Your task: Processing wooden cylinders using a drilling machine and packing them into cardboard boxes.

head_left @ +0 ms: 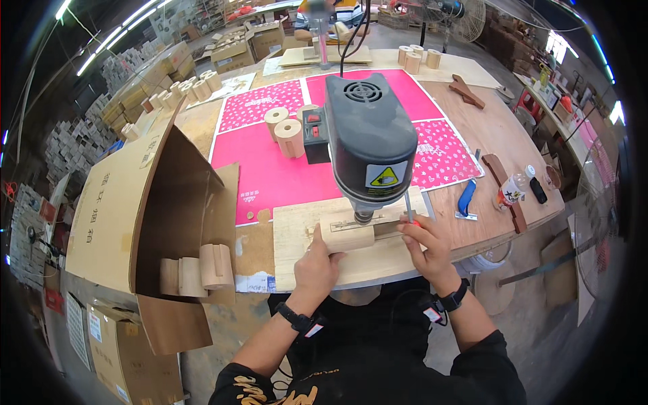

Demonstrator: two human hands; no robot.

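Just before the drill head point(371, 131): left grip point(316, 270) holding the wooden block point(351, 239) by its left end; right grip point(430, 250) pinching a slim rod point(408, 202)
Under the drill head: that wooden block, lying on a pale board point(291, 233)
Left of the drill head: wooden cylinders point(290, 140)

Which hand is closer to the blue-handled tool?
Right. The right hand is left of the blue-handled tool, closer to the body; the left hand is farther left, against the wooden piece.
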